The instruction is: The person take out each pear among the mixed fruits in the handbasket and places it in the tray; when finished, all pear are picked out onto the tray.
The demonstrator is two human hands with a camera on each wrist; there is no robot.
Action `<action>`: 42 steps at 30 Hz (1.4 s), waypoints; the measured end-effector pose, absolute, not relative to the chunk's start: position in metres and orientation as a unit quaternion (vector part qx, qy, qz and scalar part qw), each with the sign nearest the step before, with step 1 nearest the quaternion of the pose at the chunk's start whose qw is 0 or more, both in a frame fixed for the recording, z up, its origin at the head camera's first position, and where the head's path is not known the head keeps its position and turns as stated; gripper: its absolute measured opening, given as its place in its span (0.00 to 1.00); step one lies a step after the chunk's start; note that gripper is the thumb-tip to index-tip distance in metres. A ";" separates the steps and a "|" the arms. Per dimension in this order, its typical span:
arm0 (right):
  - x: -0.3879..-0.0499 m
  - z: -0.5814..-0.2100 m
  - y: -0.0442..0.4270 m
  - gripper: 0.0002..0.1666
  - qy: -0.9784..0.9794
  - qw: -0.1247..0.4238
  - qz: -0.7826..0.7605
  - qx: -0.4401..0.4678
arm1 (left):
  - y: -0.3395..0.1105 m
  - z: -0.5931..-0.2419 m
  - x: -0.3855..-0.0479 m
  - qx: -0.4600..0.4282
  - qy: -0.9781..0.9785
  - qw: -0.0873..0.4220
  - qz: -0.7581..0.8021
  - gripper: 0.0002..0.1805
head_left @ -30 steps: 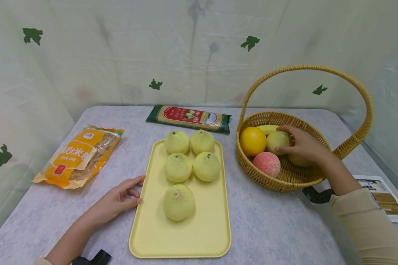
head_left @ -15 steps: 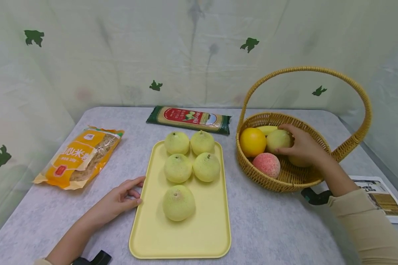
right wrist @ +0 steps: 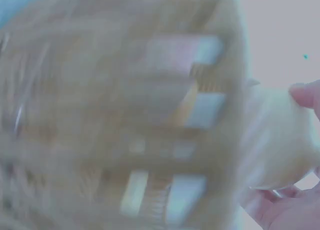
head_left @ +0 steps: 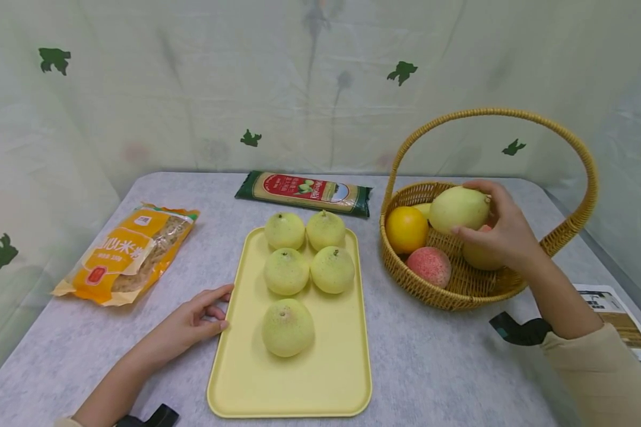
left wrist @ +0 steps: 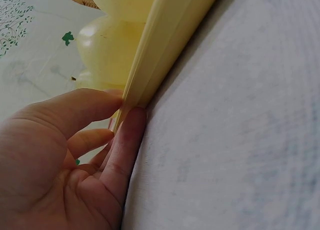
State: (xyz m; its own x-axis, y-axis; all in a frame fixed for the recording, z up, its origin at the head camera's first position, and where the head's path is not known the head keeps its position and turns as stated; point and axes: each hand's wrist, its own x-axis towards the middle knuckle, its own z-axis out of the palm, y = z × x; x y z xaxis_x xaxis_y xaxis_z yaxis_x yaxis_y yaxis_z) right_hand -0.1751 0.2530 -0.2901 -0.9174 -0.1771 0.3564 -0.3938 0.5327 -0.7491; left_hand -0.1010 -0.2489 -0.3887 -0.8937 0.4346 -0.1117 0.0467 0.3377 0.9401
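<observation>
My right hand [head_left: 499, 228] holds a pale green melon [head_left: 458, 209] between thumb and fingers, raised over the wicker basket [head_left: 462, 299]. The right wrist view is blurred; the melon [right wrist: 277, 137] shows at its right, beyond the basket's wall. At the left edge of a yellow tray [head_left: 320, 388], my left hand [head_left: 194, 320] pinches the rim; the left wrist view shows the thumb [left wrist: 102, 103] against it and a finger outside. On the tray sit several similar melons [head_left: 288, 327]. The basket also has an orange [head_left: 407, 230], a peach [head_left: 430, 267], a yellowish fruit [head_left: 479, 255] and a partly hidden banana [head_left: 422, 209].
An orange bag of dry food [head_left: 130, 252] lies left of the tray. A green and red packet [head_left: 304, 193] lies behind it. The basket's tall handle [head_left: 491, 112] arches above my right hand. A printed card [head_left: 616, 320] lies at the far right.
My right hand has lifted the melon from among the fruit in the basket and moved slightly right with it. The left hand and the tray have stayed in place.
</observation>
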 end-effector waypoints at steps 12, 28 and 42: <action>-0.121 -0.295 0.188 0.45 -0.772 0.055 0.543 0.325 | -0.249 -0.389 -0.102 0.152 0.798 0.177 0.556 0.34; -0.098 -0.362 0.120 0.38 -0.806 -0.074 0.504 0.303 | -0.251 -0.387 -0.101 0.146 0.798 0.181 0.557 0.35; -0.087 -0.365 0.106 0.44 -0.830 -0.108 0.469 0.280 | -0.250 -0.383 -0.101 0.147 0.800 0.184 0.552 0.33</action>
State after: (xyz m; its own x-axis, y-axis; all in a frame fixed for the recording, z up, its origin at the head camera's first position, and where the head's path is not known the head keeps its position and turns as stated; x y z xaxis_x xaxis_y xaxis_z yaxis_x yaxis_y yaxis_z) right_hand -0.0875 0.1061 -0.3649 -0.8196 -0.5670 0.0829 -0.3636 0.4028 -0.8400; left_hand -0.1013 -0.2500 -0.3825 -0.8894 0.4377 -0.1317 0.0325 0.3481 0.9369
